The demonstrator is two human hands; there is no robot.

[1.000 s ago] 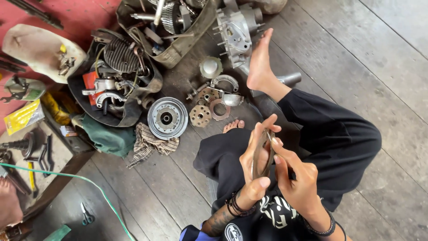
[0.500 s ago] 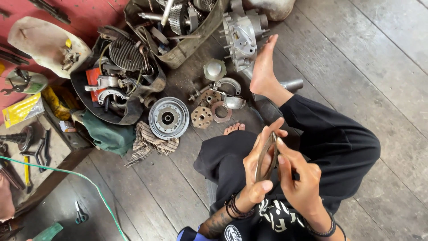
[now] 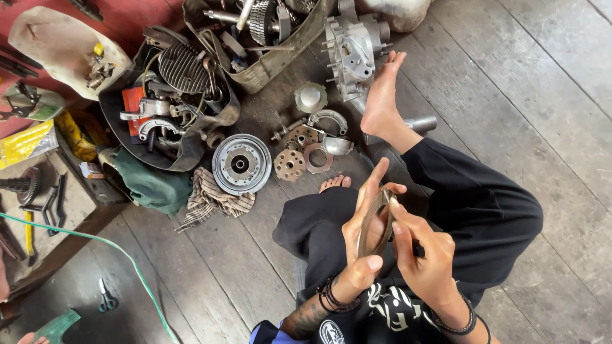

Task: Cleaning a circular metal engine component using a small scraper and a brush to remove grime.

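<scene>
I sit on a wooden floor in black trousers, and both hands are raised over my lap. My left hand (image 3: 362,241) holds a flat metal ring (image 3: 376,223) by its edge, thumb below and fingers along its back. My right hand (image 3: 424,258) presses its fingers against the ring's right side; a small dark thing may be in it, but I cannot make it out. My bare foot (image 3: 381,99) stretches towards a grey engine casing (image 3: 352,52).
Loose parts lie ahead: a round drum hub (image 3: 241,164), small discs and rings (image 3: 301,156), a striped rag (image 3: 207,200), a green cloth (image 3: 150,185). Trays hold gears and engine parts (image 3: 182,95). Scissors (image 3: 105,296) and a green cord (image 3: 115,251) lie left.
The view has shifted slightly. Both hands stay on the ring, with only small finger movements along its edge.
</scene>
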